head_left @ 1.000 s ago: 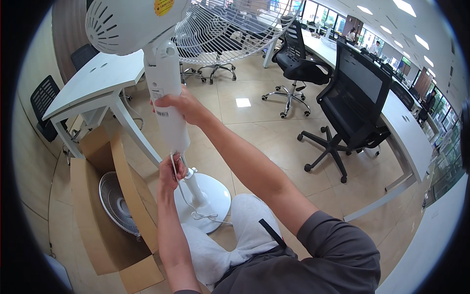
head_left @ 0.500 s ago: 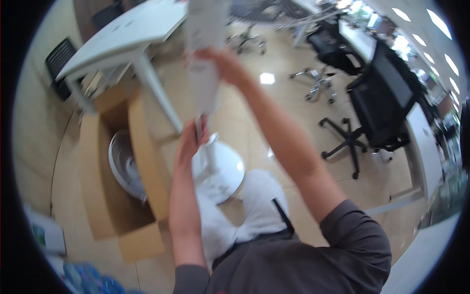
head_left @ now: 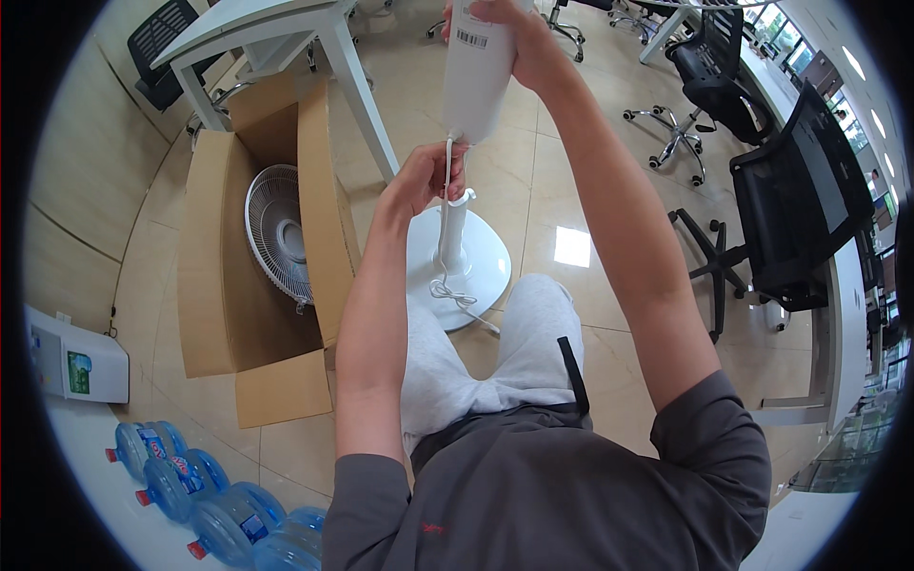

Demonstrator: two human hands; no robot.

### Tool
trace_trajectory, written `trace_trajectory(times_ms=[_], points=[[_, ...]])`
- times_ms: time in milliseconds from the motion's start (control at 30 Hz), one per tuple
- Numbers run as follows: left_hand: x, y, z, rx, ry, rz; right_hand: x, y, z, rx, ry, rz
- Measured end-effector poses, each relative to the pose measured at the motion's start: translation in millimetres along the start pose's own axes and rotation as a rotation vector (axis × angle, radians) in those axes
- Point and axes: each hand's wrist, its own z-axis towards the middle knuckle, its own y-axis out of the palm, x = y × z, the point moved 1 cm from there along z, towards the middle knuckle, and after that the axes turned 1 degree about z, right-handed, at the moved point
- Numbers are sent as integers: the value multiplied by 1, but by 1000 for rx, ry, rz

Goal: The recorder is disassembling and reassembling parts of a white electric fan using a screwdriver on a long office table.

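A white fan body (head_left: pixel 473 81), a long rounded housing with a barcode label, is held up at the top centre by my right hand (head_left: pixel 505 24), closed round its upper part. My left hand (head_left: pixel 430 176) is closed just beneath the housing's lower end, with the white power cord (head_left: pixel 447 171) at its fingers. Whether it also grips a stem there is hidden. Directly below stands a short white pole (head_left: pixel 453 238) on a round white fan base (head_left: pixel 487 257) on the floor. The cord hangs along the pole to a tied bundle (head_left: pixel 451 294) on the base.
At left, an open cardboard box (head_left: pixel 209 276) holds a fan grille (head_left: pixel 276 224). A white table (head_left: pixel 257 24) stands beyond it. Black office chairs (head_left: pixel 795 200) are at right. Blue water bottles (head_left: pixel 228 523) lie at lower left, below a white appliance (head_left: pixel 100 366).
The fan body and both hands have shifted right and up in view. The base, box and chairs also sit elsewhere as the view has turned. The picture is sharper now.
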Motion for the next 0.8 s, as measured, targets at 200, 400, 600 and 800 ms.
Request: trace_trajectory(times_ms=[200,400,600,800], points=[[-3,5,4,77,20,-30,3,-2,0,15,21,0],[-4,8,8,143,79,35,2,-5,-1,22,45,-2],[-7,1,11,182,125,125,3,-3,0,3,11,11],[-3,-5,17,108,134,220,2,-5,0,6,-2,41]])
